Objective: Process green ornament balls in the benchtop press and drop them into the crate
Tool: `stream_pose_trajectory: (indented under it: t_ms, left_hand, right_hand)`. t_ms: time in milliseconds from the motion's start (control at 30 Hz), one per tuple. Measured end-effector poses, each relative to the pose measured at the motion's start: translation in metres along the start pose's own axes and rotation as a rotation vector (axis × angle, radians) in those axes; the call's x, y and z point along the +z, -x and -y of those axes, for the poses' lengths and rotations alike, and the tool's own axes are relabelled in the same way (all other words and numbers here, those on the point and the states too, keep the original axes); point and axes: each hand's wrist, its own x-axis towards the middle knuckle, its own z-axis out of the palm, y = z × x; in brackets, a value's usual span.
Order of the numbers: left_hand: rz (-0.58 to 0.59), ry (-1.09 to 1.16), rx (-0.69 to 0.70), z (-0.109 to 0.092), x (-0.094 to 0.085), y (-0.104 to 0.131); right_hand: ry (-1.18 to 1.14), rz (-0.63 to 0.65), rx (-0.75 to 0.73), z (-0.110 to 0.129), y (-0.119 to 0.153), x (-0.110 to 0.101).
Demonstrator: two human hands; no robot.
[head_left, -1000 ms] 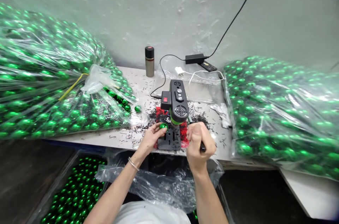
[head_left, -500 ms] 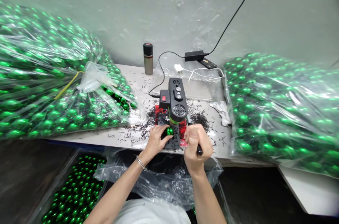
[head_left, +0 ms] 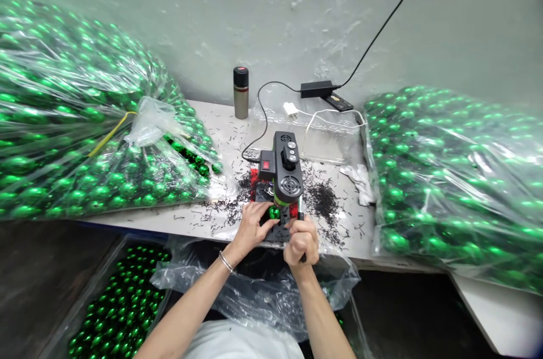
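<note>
A shiny green ball is pinched between the thumb and fingers of my left hand, under the head of a small black press machine. My right hand is wrapped round the machine's lever handle, just right of the ball. The machine has round vents, buttons and a red switch on its left side. Its dark base shows partly below my left hand. Red material lies around the base. The underside of the head, where it meets the ball, is hard to see.
Large clear bags of green balls stand at the left and right. Small black bits litter the table. Behind are a bottle, a power adapter and a white cloth. Below left, a lined container holds green balls.
My right hand has pulled the lever down and to the left, closer to the machine, and the machine's head sits lower. My left hand keeps the ball in about the same place.
</note>
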Motion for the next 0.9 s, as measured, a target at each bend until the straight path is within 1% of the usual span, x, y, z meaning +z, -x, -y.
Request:
stream_pose_trajectory:
  t_ms: [167,367,433,500,533,600,667,733,833,900]
  left_hand:
    - [-0.009,0.009,-0.002,0.000,0.001,-0.001]
    - [0.010,0.027,-0.031,-0.002,0.001,-0.001]
    - [0.004,0.043,-0.046,-0.002,0.002,-0.002]
    - [-0.006,0.067,-0.056,-0.001,0.004,-0.005]
    - [-0.012,0.081,-0.060,-0.002,0.005,-0.006]
    - [-0.041,0.102,-0.082,-0.003,0.003,-0.005]
    - [-0.085,0.108,-0.109,-0.007,-0.003,0.003]
    - [-0.110,0.091,-0.098,-0.011,-0.012,0.021]
    - [-0.087,0.014,0.009,-0.015,-0.027,0.054]
    - [-0.089,-0.062,0.057,-0.012,-0.038,0.065]
  right_hand:
    - [-0.041,-0.014,0.012,-0.003,0.002,0.002]
    - [0.034,0.126,-0.052,-0.001,-0.002,-0.006]
    - [0.032,0.129,-0.056,0.004,-0.011,-0.009]
    - [0.012,0.101,-0.018,0.012,-0.029,-0.011]
    - [0.000,0.082,0.019,0.018,-0.041,-0.012]
    - [-0.010,0.038,0.144,0.031,-0.066,-0.014]
    - [-0.027,0.077,0.272,0.043,-0.088,-0.014]
    - [-0.035,0.102,0.324,0.050,-0.101,-0.014]
    - [-0.031,0.077,0.313,0.054,-0.103,-0.012]
    - [-0.030,0.052,0.307,0.053,-0.098,-0.011]
